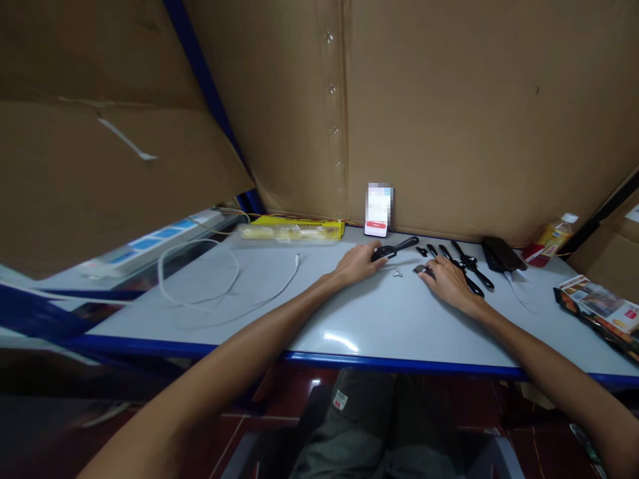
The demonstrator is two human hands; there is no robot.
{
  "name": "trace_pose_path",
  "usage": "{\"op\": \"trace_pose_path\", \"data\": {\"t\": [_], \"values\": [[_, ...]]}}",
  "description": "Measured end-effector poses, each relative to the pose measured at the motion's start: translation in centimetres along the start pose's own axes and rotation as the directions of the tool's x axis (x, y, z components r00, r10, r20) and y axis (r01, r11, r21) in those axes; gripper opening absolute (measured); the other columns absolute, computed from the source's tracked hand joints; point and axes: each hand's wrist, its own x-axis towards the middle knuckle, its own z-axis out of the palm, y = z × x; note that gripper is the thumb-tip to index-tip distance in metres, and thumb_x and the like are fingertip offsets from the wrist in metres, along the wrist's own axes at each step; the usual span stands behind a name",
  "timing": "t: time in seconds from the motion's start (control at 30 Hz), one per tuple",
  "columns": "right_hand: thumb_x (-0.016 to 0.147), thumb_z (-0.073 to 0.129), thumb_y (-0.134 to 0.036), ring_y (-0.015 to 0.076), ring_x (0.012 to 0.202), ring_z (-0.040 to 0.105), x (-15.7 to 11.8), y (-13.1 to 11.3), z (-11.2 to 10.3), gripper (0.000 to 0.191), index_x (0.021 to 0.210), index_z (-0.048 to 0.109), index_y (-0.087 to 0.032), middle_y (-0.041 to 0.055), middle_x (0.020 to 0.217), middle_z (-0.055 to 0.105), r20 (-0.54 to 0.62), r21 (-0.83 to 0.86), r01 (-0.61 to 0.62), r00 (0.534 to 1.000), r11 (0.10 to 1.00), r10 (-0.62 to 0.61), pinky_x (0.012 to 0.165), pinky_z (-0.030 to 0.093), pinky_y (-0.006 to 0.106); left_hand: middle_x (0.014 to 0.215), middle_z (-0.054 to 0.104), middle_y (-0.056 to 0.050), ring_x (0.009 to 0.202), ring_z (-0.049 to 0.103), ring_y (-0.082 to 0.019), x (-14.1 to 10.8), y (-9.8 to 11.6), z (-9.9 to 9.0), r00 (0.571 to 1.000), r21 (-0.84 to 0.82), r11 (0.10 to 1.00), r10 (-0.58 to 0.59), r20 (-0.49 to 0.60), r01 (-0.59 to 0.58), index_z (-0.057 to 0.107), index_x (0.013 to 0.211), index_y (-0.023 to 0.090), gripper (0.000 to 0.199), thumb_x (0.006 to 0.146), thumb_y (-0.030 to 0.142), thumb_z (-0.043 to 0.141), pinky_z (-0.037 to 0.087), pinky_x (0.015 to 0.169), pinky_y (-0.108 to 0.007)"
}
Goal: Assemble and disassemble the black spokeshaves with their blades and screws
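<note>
My left hand (pixel 360 262) is closed around the wide end of a black tool (pixel 405 245), whose handle points away to the right. Its exact kind does not show. To the right, my right hand (pixel 446 282) pinches a small dark piece (pixel 422 270) just above the tabletop. Between the two hands lies a small silver metal part (pixel 398 273) with splayed arms. Several black-handled tools (pixel 470 263) rest beside and partly behind my right hand. A small black part (pixel 422 252) lies just beyond its fingers.
A lit phone (pixel 378 211) leans against the cardboard wall (pixel 449 120). Clear plastic packs (pixel 289 232) and a white cable (pixel 279 293) are on the left of the table (pixel 319 319). At right are a dark phone-like device (pixel 503 254), a bottle (pixel 556 236) and printed packaging (pixel 602 309).
</note>
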Motion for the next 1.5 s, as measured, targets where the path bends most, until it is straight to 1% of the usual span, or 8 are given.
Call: {"op": "trace_pose_path", "data": {"t": [0.1, 0.2, 0.43, 0.8, 0.93, 1.03, 1.13, 1.5], "values": [[0.098, 0.061, -0.029, 0.0283, 0.100, 0.065, 0.4, 0.6, -0.1, 0.021, 0.106, 0.075, -0.016, 0.0147, 0.110, 0.068, 0.045, 0.054, -0.030, 0.999, 0.998, 0.027, 0.083, 0.049, 0.039, 0.068, 0.059, 0.002, 0.065, 0.052, -0.016, -0.3, 0.2, -0.8, 0.976, -0.230, 0.964, 0.167, 0.138, -0.133, 0.064, 0.101, 0.018, 0.030, 0.090, 0.046, 0.065, 0.036, 0.062, -0.027], [0.093, 0.061, -0.019, 0.0271, 0.096, 0.066, 0.6, 1.7, 0.0, 0.019, 0.104, 0.075, -0.016, 0.0142, 0.109, 0.068, 0.067, 0.112, -0.036, 0.997, 0.993, 0.028, 0.081, 0.048, 0.038, 0.070, 0.058, 0.002, 0.064, 0.047, -0.014, -0.9, 0.8, -1.5, 0.894, -0.318, 0.932, 0.284, 0.346, -0.173, 0.066, 0.094, 0.018, 0.031, 0.084, 0.047, 0.070, 0.034, 0.060, -0.027], [0.088, 0.070, -0.031, 0.0264, 0.096, 0.067, 0.9, 3.4, 0.4, 0.019, 0.100, 0.073, -0.017, 0.0133, 0.107, 0.070, 0.072, 0.218, 0.028, 0.996, 0.976, -0.045, 0.083, 0.047, 0.037, 0.065, 0.051, 0.005, 0.059, 0.041, -0.012, -2.0, 1.9, -2.5, 0.828, -0.265, 0.918, 0.384, 0.408, -0.295, 0.065, 0.084, 0.020, 0.022, 0.080, 0.040, 0.071, 0.029, 0.058, -0.027], [0.084, 0.066, -0.015, 0.0200, 0.078, 0.063, 0.4, 1.9, 0.1, 0.032, 0.115, 0.066, -0.019, 0.0024, 0.084, 0.069, -0.013, 0.427, -0.017, 1.000, 0.904, 0.025, 0.073, 0.044, 0.031, 0.081, 0.070, -0.003, 0.073, 0.063, -0.021, -3.4, 3.6, 0.3, 0.858, 0.023, 0.915, 0.370, 0.356, -0.403, 0.066, 0.113, 0.023, 0.029, 0.092, 0.042, 0.062, 0.040, 0.068, -0.031], [0.085, 0.065, -0.021, 0.0181, 0.073, 0.064, 0.3, 1.2, -0.6, 0.011, 0.096, 0.068, -0.019, 0.0009, 0.077, 0.068, -0.024, 0.700, -0.035, 0.997, 0.713, 0.072, 0.072, 0.048, 0.032, 0.104, 0.073, -0.006, 0.085, 0.065, -0.022, -3.3, 3.6, -0.1, 0.845, 0.008, 0.902, 0.402, 0.351, -0.433, 0.067, 0.110, 0.023, 0.026, 0.090, 0.039, 0.063, 0.042, 0.073, -0.032], [0.081, 0.070, -0.029, 0.0170, 0.066, 0.064, 0.0, 0.6, -0.9, 0.016, 0.093, 0.066, -0.019, -0.0010, 0.071, 0.067, 0.112, 0.872, -0.109, 0.993, 0.478, 0.023, 0.069, 0.051, 0.032, 0.094, 0.072, -0.003, 0.079, 0.062, -0.020, -3.0, 3.4, -0.9, 0.843, -0.003, 0.914, 0.374, 0.388, -0.405, 0.068, 0.106, 0.024, 0.021, 0.087, 0.034, 0.065, 0.039, 0.070, -0.031], [0.076, 0.074, -0.031, 0.0159, 0.062, 0.061, -0.3, -0.2, -0.7, 0.020, 0.090, 0.066, -0.019, -0.0016, 0.067, 0.067, 0.205, 0.907, -0.177, 0.978, 0.383, -0.032, 0.067, 0.051, 0.032, 0.085, 0.071, 0.000, 0.072, 0.058, -0.016, -2.8, 3.0, -1.5, 0.830, -0.042, 0.914, 0.385, 0.403, -0.403, 0.068, 0.095, 0.024, 0.011, 0.085, 0.028, 0.064, 0.035, 0.068, -0.029], [0.077, 0.073, -0.023, 0.0167, 0.067, 0.062, -0.4, -0.7, 0.2, 0.004, 0.076, 0.071, -0.019, 0.0020, 0.072, 0.070, 0.180, 0.830, -0.114, 0.981, 0.546, -0.069, 0.068, 0.048, 0.031, 0.070, 0.061, 0.003, 0.061, 0.048, -0.010, -2.6, 2.5, -1.5, 0.775, -0.193, 0.850, 0.526, 0.350, -0.490, 0.067, 0.079, 0.019, 0.006, 0.084, 0.020, 0.064, 0.032, 0.061, -0.025]]}}
